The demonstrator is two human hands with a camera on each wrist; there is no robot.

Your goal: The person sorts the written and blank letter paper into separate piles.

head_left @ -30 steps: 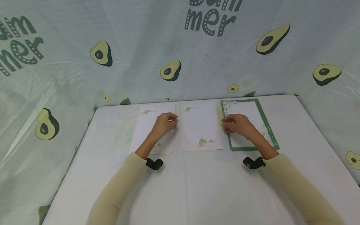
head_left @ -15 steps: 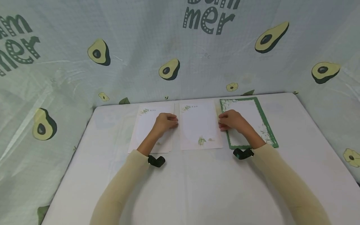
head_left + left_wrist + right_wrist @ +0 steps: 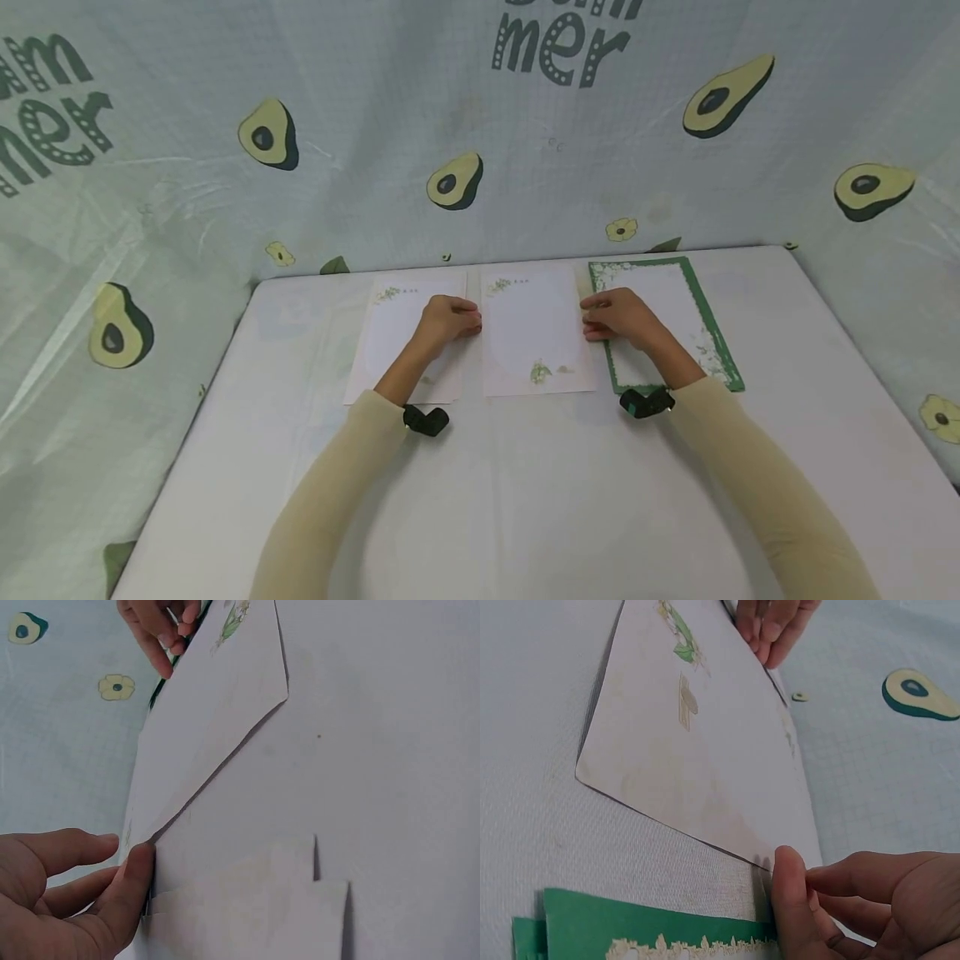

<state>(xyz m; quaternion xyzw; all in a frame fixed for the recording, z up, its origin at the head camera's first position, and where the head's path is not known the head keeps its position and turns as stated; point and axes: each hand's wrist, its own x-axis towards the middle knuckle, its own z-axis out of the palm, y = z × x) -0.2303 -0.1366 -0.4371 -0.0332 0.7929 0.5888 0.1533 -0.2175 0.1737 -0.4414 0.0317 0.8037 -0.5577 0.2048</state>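
A pale sheet of stationery paper with small green floral prints lies in the middle. My left hand pinches its left edge, thumb on the near side in the left wrist view. At the opposite edge, my right hand pinches the sheet between thumb and fingers. Under the left hand and forearm is a similar pale stack of paper, with offset corners showing in the left wrist view. Green-bordered paper sits beneath the right hand; a second green corner peeks out under it in the right wrist view.
A white-covered table carries the papers near its far edge. Behind and beside it hangs a pale curtain printed with avocados and lettering. A black wrist device is on the left wrist, another black device on the right.
My right hand has shifted left and slightly away from me, its fingers coming to the middle sheet's right edge. The left hand has edged slightly right. The papers look about the same.
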